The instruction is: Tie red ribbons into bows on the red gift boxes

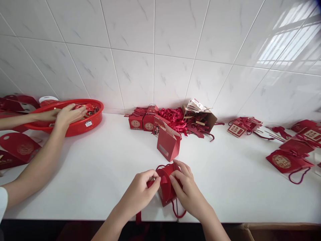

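Right at the front edge of the white table [100, 174], you've got a small red gift box [166, 200] between your two hands, a bit tilted, with its rope handle [178, 214] looping down toward the edge. Your left hand [143, 187] has thumb and index pinched on the red ribbon [164, 180] across the top of the box. Your right hand [185, 189] is bent around the other side, fingers touching the box's upper part; can't tell if the thumb and index there are actually pinching any ribbon. Just behind it stands another red box [164, 147], and past that there's a ribbon pile [173, 115] beside a tipped cardboard box [212, 122]. Off to your left, a co-worker's hands [70, 115] are over a red basin [95, 123], and over on your right sit more boxes, like the one with a round gold print [281, 161].
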The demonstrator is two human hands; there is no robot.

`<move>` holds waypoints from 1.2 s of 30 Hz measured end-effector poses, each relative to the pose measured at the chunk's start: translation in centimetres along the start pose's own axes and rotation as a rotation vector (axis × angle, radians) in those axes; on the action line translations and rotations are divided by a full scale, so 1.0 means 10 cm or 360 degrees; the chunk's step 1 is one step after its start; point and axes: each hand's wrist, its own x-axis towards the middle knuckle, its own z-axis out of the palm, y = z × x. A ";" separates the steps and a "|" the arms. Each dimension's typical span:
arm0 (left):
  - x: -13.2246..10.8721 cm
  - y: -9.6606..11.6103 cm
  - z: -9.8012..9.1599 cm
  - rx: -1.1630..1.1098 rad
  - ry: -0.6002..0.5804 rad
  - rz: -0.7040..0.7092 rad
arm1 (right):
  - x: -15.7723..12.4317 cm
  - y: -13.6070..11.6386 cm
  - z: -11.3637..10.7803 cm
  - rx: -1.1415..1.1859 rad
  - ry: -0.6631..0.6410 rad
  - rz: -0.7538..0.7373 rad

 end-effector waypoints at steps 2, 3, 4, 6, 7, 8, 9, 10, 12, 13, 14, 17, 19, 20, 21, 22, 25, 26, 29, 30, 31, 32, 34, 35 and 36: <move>0.02 0.01 0.00 0.0036 0.0002 0.0018 | 0.01 0.01 -0.02 0.0070 0.0046 -0.0006; 0.02 0.01 0.00 0.0056 0.0028 0.0041 | 0.01 0.01 -0.04 0.0107 0.0078 -0.0014; 0.03 0.02 0.00 0.0078 0.0082 0.0082 | 0.00 0.01 -0.08 0.0151 0.0116 -0.0025; 0.05 0.07 -0.02 0.0112 0.0253 0.0211 | -0.02 -0.05 -0.18 0.0285 0.0212 -0.0061; 0.06 0.10 -0.02 0.0112 0.0331 0.0292 | -0.03 -0.10 -0.24 0.0368 0.0268 -0.0088; 0.06 0.15 -0.03 0.0090 0.0366 0.0377 | -0.05 -0.16 -0.31 0.0451 0.0322 -0.0123; 0.06 0.21 -0.03 0.0043 0.0339 0.0461 | -0.07 -0.22 -0.37 0.0525 0.0368 -0.0171; 0.06 0.28 -0.04 -0.0028 0.0246 0.0539 | -0.08 -0.30 -0.43 0.0584 0.0407 -0.0233; 0.05 0.43 -0.03 -0.0226 -0.0044 0.0641 | -0.11 -0.45 -0.51 0.0650 0.0462 -0.0347; 0.05 0.50 -0.02 -0.0340 -0.0187 0.0650 | -0.12 -0.52 -0.54 0.0663 0.0495 -0.0398; 0.04 0.56 -0.01 -0.0457 -0.0305 0.0630 | -0.12 -0.58 -0.56 0.0664 0.0532 -0.0438; 0.05 0.67 0.03 -0.0773 -0.0451 0.0531 | -0.12 -0.63 -0.56 0.0614 0.0640 -0.0493; 0.06 0.68 0.02 -0.0883 -0.0384 0.0533 | -0.11 -0.53 -0.52 0.0568 0.0656 -0.0471; 0.07 0.67 0.00 -0.0918 -0.0318 0.0554 | -0.10 -0.44 -0.49 0.0537 0.0643 -0.0432; 0.07 0.65 -0.03 -0.0946 -0.0249 0.0583 | -0.10 -0.34 -0.46 0.0493 0.0614 -0.0380; 0.07 0.64 -0.08 -0.0975 -0.0182 0.0617 | -0.10 -0.23 -0.41 0.0434 0.0568 -0.0300; 0.05 0.60 -0.24 -0.1085 0.0013 0.0712 | -0.12 0.06 -0.26 0.0255 0.0324 0.0050; 0.04 0.60 -0.30 -0.1111 0.0094 0.0733 | -0.13 0.12 -0.21 0.0259 0.0246 0.0168; 0.00 0.63 -0.42 -0.1185 0.0373 0.0806 | -0.17 0.16 -0.09 0.0466 0.0170 0.0365; -0.01 0.63 -0.43 -0.1205 0.0450 0.0831 | -0.18 0.14 -0.07 0.0542 0.0175 0.0384; -0.03 0.64 -0.43 -0.1194 0.0507 0.0839 | -0.19 0.11 -0.05 0.0600 0.0179 0.0391; -0.04 0.64 -0.40 -0.1122 0.0523 0.0805 | -0.19 0.09 -0.04 0.0640 0.0171 0.0392; -0.05 0.63 -0.30 -0.0779 0.0411 0.0638 | -0.20 0.06 -0.03 0.0695 0.0132 0.0388; -0.04 0.62 -0.23 -0.0534 0.0318 0.0534 | -0.20 0.05 -0.02 0.0723 0.0110 0.0377; -0.03 0.60 -0.16 -0.0275 0.0223 0.0436 | -0.20 0.05 -0.02 0.0754 0.0084 0.0362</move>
